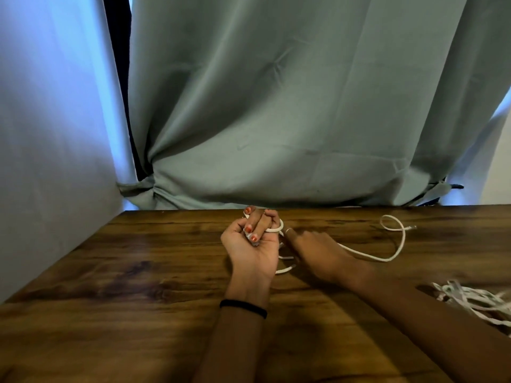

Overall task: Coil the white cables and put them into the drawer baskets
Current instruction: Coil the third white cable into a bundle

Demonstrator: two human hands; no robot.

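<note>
My left hand [253, 246] is palm up above the wooden table [124, 272], its fingers curled round loops of a white cable [387, 257]. The wound loops circle its fingers and hang below the palm. My right hand [318, 252] lies just to the right, back of the hand up, holding the same cable where it leaves the coil; its fingertips are hidden behind the left hand. From there the free length curves right across the table and ends in a small loop with a plug near the far edge. No drawer baskets are in view.
A tangle of more white cables [475, 302] lies at the table's right edge. A grey-green curtain [276, 106] hangs right behind the table's far edge, and a pale wall [49, 134] bounds the left side.
</note>
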